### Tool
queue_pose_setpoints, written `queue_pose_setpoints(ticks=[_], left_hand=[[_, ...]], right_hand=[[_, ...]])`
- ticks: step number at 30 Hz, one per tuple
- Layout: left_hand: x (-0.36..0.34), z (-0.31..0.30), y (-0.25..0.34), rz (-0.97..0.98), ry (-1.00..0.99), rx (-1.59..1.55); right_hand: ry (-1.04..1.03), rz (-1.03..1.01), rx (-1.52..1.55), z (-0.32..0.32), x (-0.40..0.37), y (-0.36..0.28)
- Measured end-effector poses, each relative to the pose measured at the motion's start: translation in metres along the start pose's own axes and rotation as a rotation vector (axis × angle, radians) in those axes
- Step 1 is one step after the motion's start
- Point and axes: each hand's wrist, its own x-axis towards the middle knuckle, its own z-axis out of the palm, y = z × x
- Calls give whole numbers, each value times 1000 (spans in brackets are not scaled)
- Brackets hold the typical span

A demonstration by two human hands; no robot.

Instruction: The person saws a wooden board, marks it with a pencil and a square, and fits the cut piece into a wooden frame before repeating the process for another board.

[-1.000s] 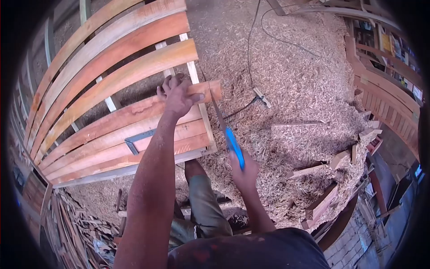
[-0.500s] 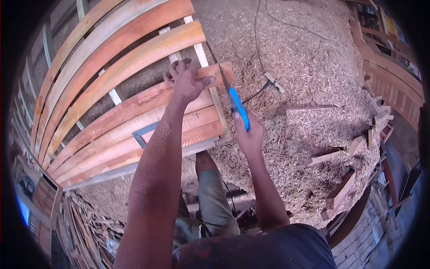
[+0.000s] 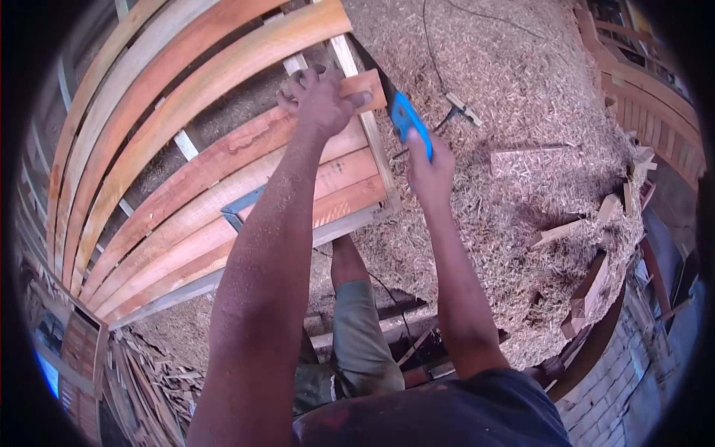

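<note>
My right hand [image 3: 432, 167] is wrapped round the blue handle of a handsaw [image 3: 410, 123]. The dark blade slants up and left from the handle, against the end of a reddish board [image 3: 369, 88]. On that board lies my left hand [image 3: 322, 102], its fingers spread over the upper edge and its thumb on the face. The board is one of several long slats [image 3: 216, 160] laid over pale crosspieces on a wooden frame. A grey metal square [image 3: 237, 208] rests on the lower slats, partly hidden by my left forearm.
Wood shavings [image 3: 521, 97] cover the ground. A cable runs to a small connector block [image 3: 463, 109] right of the saw. Offcuts [image 3: 558, 232] and a flat board piece [image 3: 532, 162] lie farther right. Scrap strips [image 3: 160, 380] are heaped at lower left.
The saw and my right hand have shifted up and slightly right, and more of the blade shows past the board's end. The whole view has also shifted slightly.
</note>
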Motion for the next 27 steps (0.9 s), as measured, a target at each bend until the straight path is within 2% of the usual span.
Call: queue_pose_setpoints(ticks=[2, 4, 5, 7, 9, 10, 12, 14, 16, 17, 18, 20, 21, 22, 23, 24, 25, 27], left_hand=[[4, -4, -6, 33, 78, -105], [-2, -6, -21, 92, 181, -267], [-12, -17, -28, 162, 318, -585], [-65, -73, -64, 162, 519, -459], [-120, -134, -103, 34, 794, -590], [-143, -169, -126, -116, 840, -587], [-173, -210, -163, -204, 989, -529], [-180, -223, -219, -158, 951, -160], [-168, -216, -255, -2, 775, 107], [-157, -205, -269, -23, 637, 143], [-148, -193, -279, 78, 533, 164], [-138, -172, -302, 117, 234, 287], [-132, -161, -314, 136, 151, 427], [-132, -158, -314, 71, 55, 481], [-134, -155, -318, 124, 142, 516], [-134, -157, -319, 86, 94, 508], [-130, -161, -319, 49, 47, 500], [-127, -169, -320, -9, -14, 467]], right_hand=[[165, -56, 86, -14, -54, -11], [165, -89, 55, -32, -113, -9], [71, -147, 4, -38, -137, -12], [-70, -334, -142, -34, -164, -9], [-167, -587, -343, -17, -178, 16], [-273, -639, -389, -7, -179, 24], [-494, -759, -459, 25, -175, 36], [-617, -890, -590, 59, -164, 44], [-695, -1048, -643, 92, -152, 45], [-726, -1071, -671, 104, -148, 45], [-741, -1108, -679, 115, -141, 43], [-772, -1185, -705, 127, -125, 34], [-759, -1199, -710, 129, -117, 28], [-745, -1211, -714, 128, -108, 20], [-777, -1057, -681, 123, -98, 2], [-812, -899, -645, 118, -90, -11], [-470, -866, -781, 110, -84, 0], [-26, -837, -824, 102, -34, -4]])
